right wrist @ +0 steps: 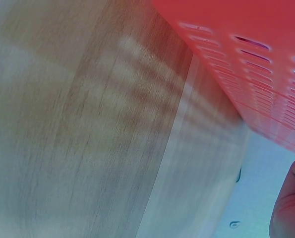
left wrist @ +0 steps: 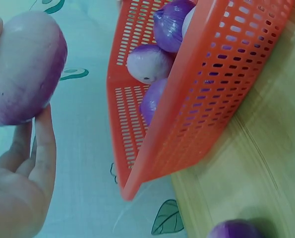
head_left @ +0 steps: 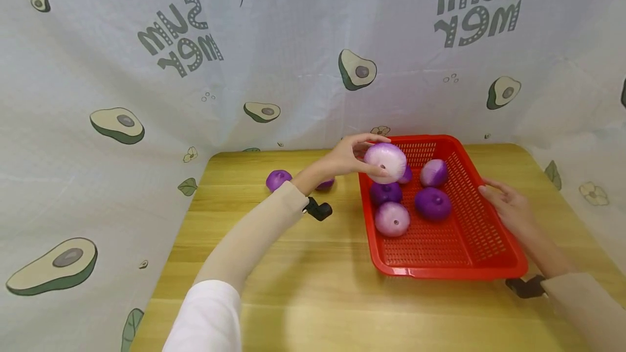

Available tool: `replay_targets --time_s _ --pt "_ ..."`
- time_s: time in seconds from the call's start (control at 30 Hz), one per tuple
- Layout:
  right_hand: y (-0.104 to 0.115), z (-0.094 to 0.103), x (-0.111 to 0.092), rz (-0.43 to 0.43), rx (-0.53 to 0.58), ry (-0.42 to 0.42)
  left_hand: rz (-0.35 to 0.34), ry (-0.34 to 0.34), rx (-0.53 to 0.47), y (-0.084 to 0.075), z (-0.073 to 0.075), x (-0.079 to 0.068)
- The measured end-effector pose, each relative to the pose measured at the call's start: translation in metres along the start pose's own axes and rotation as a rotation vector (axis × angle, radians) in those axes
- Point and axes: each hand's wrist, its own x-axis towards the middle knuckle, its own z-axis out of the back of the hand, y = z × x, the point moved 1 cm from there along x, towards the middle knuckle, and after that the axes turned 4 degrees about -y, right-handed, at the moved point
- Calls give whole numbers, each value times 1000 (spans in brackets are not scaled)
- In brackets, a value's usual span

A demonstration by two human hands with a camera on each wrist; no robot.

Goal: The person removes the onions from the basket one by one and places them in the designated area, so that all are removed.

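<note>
My left hand (head_left: pixel 344 155) holds a pale purple-and-white onion (head_left: pixel 388 159) over the left side of a red plastic basket (head_left: pixel 489 273). In the left wrist view, the fingers of that left hand (left wrist: pixel 18 196) curve round the onion (left wrist: pixel 26 69), apart from the basket (left wrist: pixel 187 89). My right hand (head_left: pixel 513 213) grips the basket's right rim. Only part of the right hand (right wrist: pixel 292 203) shows in the right wrist view, touching the basket's edge. Inside the basket lie several onions, among them a dark purple onion (head_left: pixel 432 203) and a whitish onion (head_left: pixel 392 219).
Left of the basket, a purple onion (head_left: pixel 278 178) lies on the wooden table (head_left: pixel 303 276). Another onion (head_left: pixel 325 184) is partly hidden behind my left forearm. A pale cloth (head_left: pixel 293 58) printed with avocados hangs behind the table and along its sides.
</note>
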Motion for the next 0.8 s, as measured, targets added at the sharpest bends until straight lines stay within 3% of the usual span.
replay_targets --time_s 0.3,0.8 --pt "1 0 -1 1 17 9 70 -114 -18 -3 28 -21" --pt "0 -2 -1 -29 48 12 176 -282 -53 8 83 -59"
